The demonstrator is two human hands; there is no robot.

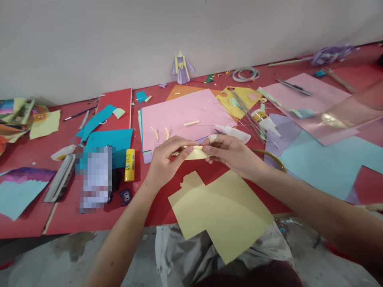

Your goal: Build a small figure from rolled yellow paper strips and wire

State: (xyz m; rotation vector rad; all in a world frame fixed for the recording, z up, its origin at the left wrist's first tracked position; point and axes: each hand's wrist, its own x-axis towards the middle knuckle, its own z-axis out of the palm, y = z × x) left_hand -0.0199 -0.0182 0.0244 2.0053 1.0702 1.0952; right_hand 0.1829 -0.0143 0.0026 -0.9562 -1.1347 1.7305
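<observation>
Between my two hands is a small piece of pale yellow paper (194,154) with a rolled upper edge. My left hand (172,156) pinches its left end between thumb and fingers. At the other end, my right hand (224,150) pinches it too; one of that hand's fingers has a whitish wrap. Below the hands, a larger yellow sheet (230,207) with cut-out corners hangs over the table's front edge. Behind them lies a pink sheet (179,111) bearing a thin yellow paper roll (191,123) and two short yellow pieces on wires.
A yellow glue stick (129,165) and a blurred-out object (96,177) lie on the left. Right of my hands are a glue bottle (265,121), wires and a light blue sheet (326,163). A craft knife (295,87) rests farther back. A paper dress figure (182,68) leans against the wall.
</observation>
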